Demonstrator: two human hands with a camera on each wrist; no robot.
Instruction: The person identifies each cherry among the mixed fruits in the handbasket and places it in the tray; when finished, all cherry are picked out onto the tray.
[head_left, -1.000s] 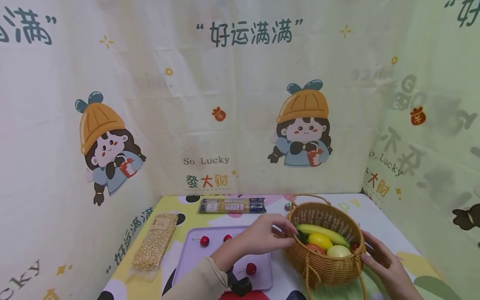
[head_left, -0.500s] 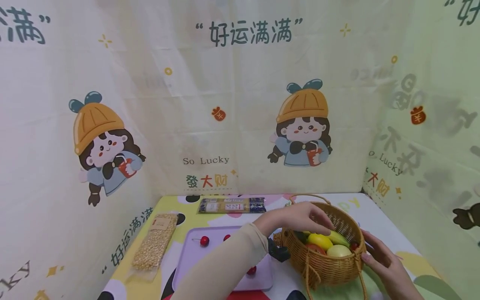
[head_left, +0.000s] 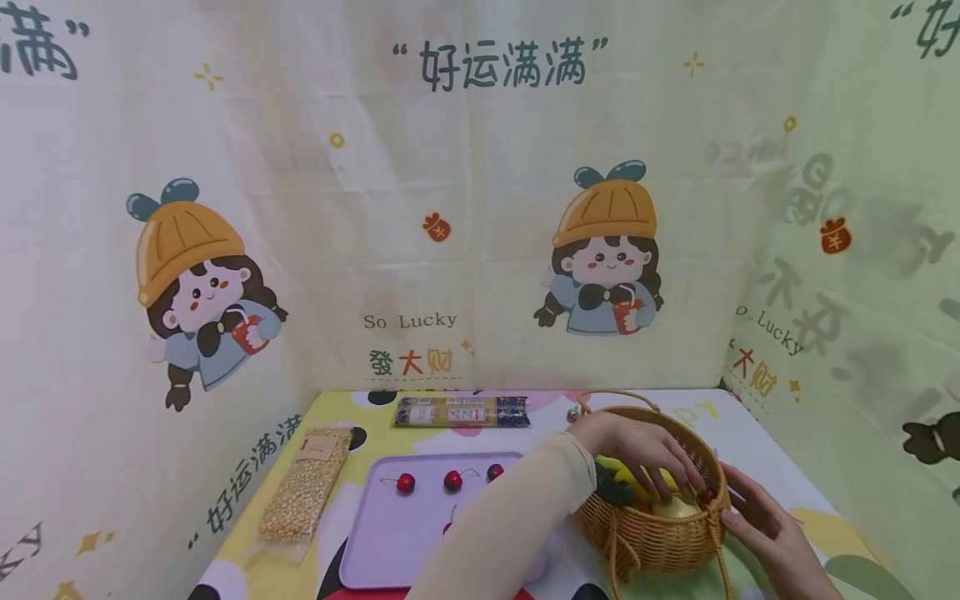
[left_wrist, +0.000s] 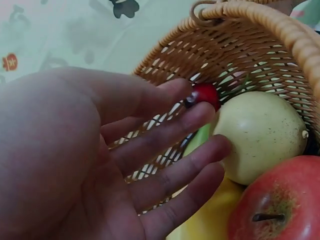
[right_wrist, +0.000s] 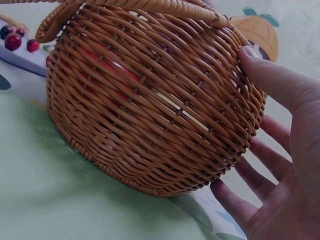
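A brown wicker basket [head_left: 652,546] stands at the right of the table with fruit in it. My left hand [head_left: 641,450] reaches inside, fingers extended and apart. In the left wrist view, its thumb and fingertips are right beside a small red cherry [left_wrist: 205,95] at the basket wall. Next to the cherry lie a round pale-green fruit [left_wrist: 262,135] and a red apple [left_wrist: 275,205]. Yellow fruit is partly hidden under the hand. My right hand [right_wrist: 295,150] rests against the basket's right side, thumb near the rim and the other fingers spread along the weave.
A lilac tray [head_left: 360,542] with several cherries [head_left: 453,481] lies left of the basket, partly behind my left sleeve. At the far left is a bag of pale yellow kernels [head_left: 306,483]. A long pasta-like packet [head_left: 461,412] lies at the back. Fabric walls enclose the table.
My left hand has moved right from the basket's left rim, over the fruit and down into the basket beside the cherry. My right hand stays at the basket's side.
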